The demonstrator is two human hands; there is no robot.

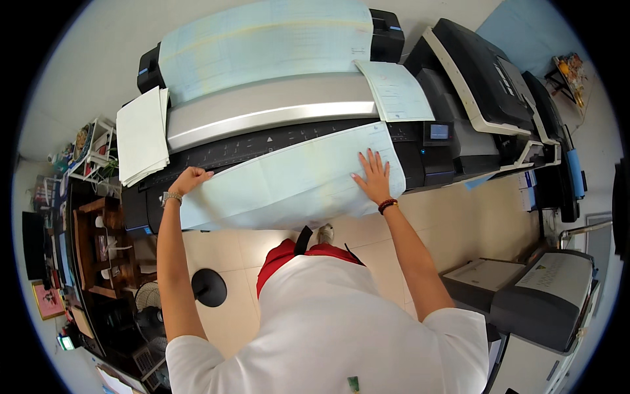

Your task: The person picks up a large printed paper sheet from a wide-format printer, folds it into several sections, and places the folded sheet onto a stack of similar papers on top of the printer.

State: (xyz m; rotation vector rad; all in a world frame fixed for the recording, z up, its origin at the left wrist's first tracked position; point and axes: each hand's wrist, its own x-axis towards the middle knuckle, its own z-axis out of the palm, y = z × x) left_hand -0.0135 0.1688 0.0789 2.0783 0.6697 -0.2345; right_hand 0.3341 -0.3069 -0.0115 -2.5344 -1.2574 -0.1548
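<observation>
A wide sheet of pale blue-green drawing paper [289, 174] lies over the front of a large-format printer [269, 105] and hangs down from its front edge. My left hand [191, 180] pinches the sheet's upper left corner, fingers curled together. Toward the sheet's right end, my right hand [375, 175] rests flat on it with the fingers spread. On the printer's top left lies a stack of folded white paper [142, 138]. A folded pale blue sheet [397, 92] sits on the top right. Behind the silver cover, another large printed sheet [269, 43] is draped.
Right of the printer stands a black and white copier [479, 79]. A grey machine [545, 295] fills the lower right. On the left are a wooden chair [98, 243], a fan [149, 312] and a round black base [209, 287] on the tiled floor [239, 253].
</observation>
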